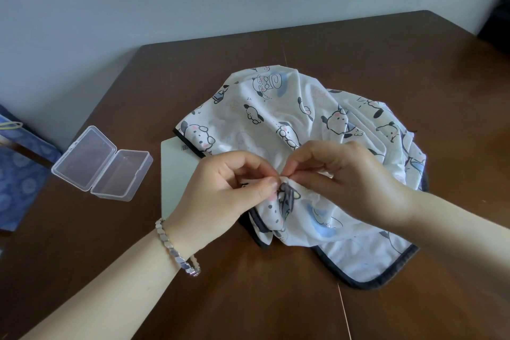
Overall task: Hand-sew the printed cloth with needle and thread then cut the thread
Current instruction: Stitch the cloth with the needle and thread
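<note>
Printed cloth (278, 119), white with cartoon dogs and a dark bound edge, lies bunched on the brown surface (386, 44), its near part gathered up between both hands.

Handling, as judged: light, thin and limp. It will slip and crumple unless held taut. It is best taken in a small fold beside the stitch line, or by the firmer bound edge.

Left hand (220, 193): grip closed, thumb and fingers pinching a raised fold of the cloth.

Right hand (356, 182): grip closed to a fine pinch, fingertips meeting at the crest of that same fold. A needle between them is too small to confirm.

Also noted: an open clear plastic box (102, 163) to the left, and a white card (176, 174) partly under the cloth.
</note>
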